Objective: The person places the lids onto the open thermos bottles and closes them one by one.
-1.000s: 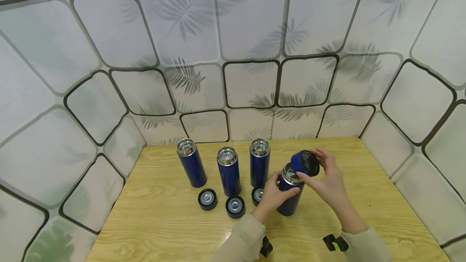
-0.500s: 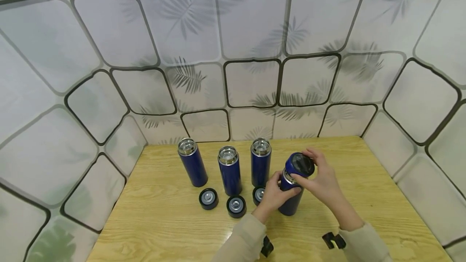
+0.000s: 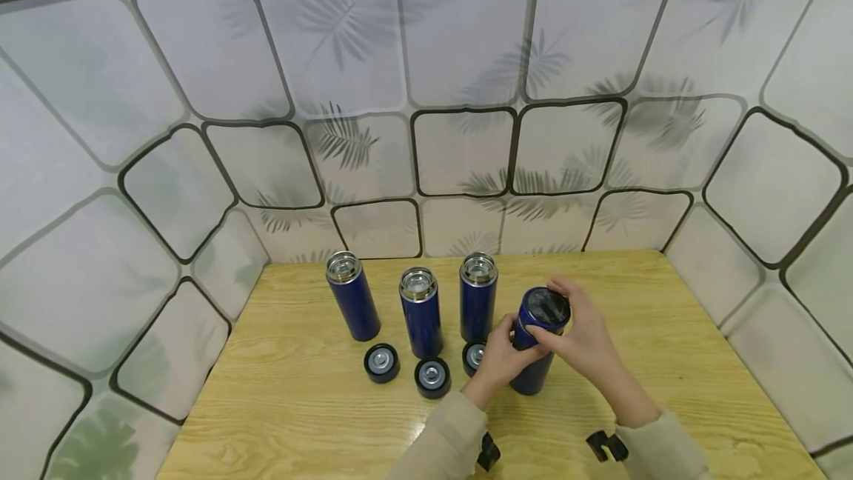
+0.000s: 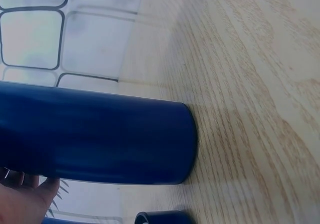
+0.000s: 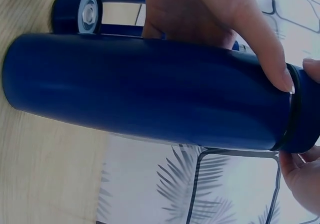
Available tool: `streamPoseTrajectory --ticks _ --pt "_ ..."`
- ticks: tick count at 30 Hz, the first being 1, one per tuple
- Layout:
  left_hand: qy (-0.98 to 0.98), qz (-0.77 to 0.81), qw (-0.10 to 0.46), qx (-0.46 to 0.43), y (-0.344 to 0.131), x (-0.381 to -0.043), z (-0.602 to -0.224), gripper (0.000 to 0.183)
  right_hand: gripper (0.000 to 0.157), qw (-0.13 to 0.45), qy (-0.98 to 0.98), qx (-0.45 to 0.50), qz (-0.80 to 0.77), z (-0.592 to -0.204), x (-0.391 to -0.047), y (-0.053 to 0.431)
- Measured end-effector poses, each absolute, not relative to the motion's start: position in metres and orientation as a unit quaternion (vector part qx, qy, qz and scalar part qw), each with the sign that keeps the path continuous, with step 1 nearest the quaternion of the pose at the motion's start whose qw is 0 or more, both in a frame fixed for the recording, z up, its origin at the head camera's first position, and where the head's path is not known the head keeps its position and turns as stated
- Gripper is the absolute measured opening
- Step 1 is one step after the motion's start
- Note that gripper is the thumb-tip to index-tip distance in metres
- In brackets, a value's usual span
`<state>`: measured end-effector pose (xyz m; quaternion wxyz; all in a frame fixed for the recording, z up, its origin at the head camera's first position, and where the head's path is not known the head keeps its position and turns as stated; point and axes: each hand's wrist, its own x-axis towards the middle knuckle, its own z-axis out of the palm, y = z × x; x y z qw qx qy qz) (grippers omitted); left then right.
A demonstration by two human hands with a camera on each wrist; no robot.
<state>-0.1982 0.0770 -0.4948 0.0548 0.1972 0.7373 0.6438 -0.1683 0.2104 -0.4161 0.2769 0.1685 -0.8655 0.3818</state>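
Note:
A dark blue vacuum flask [image 3: 531,375] stands upright on the wooden table, right of centre. My left hand [image 3: 500,358] grips its upper body from the left, thumb across the front just under the rim. On the flask's mouth sits its blue lid [image 3: 546,307] with a shiny black top, pinched at the sides by my right hand [image 3: 588,333]. In the right wrist view the lid [image 5: 306,116] meets the flask at a dark ring, and my left thumb lies right by that seam. The left wrist view shows the flask's base [image 4: 187,144] on the wood.
Three uncapped blue flasks, left [image 3: 353,306], middle [image 3: 422,323] and right [image 3: 477,310], stand with steel mouths showing. Before them lie three upturned lids, left [image 3: 382,363], middle [image 3: 432,378] and right [image 3: 474,355], the last partly behind my left hand. Patterned walls [image 3: 460,154] enclose the table [image 3: 320,421].
My right hand has brought the lid down and left from a tilted position above the flask onto its mouth. The left hand has kept its grip; the other flasks and lids stay put.

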Motion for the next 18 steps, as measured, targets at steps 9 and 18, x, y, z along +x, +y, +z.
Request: streamPoseTrajectory --ticks 9,18 --pt "0.742 0.639 0.046 0.199 0.078 -0.197 -0.492 0.045 0.072 0.270 -0.869 0.162 0.381 -0.418 -0.168 0.209" --pt "0.740 0.640 0.046 0.201 0.074 -0.188 -0.474 0.043 0.072 0.249 -0.882 0.132 0.377 -0.420 -0.168 0.207"
